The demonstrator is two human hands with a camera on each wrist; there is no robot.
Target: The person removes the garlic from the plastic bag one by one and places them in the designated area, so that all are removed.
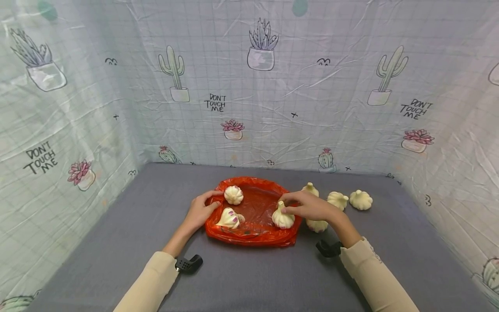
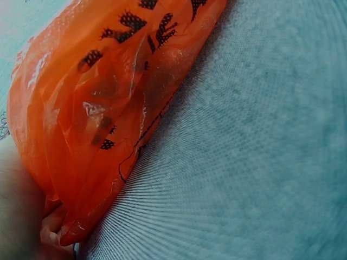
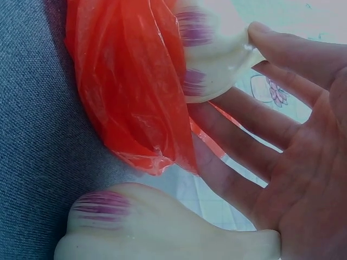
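A red plastic bag (image 1: 253, 237) lies with its mouth wide at the middle of the table. My left hand (image 1: 201, 211) holds the bag's left rim; in the left wrist view the bag (image 2: 119, 97) hides most of its fingers. Inside, one garlic bulb (image 1: 234, 195) sits at the back left and another garlic bulb (image 1: 228, 218) lies tipped over at the front left. My right hand (image 1: 310, 205) pinches a garlic bulb (image 1: 283, 216) by its stem, within the bag's right side. In the right wrist view, red plastic partly covers this bulb (image 3: 211, 59).
Right of the bag, several more garlic bulbs stand on the grey table (image 1: 257, 277): a front one (image 1: 317, 225) partly under my right hand, a back one (image 1: 310, 188), a middle one (image 1: 337, 200) and the rightmost (image 1: 361, 199). A patterned sheet (image 1: 249, 86) walls the table.
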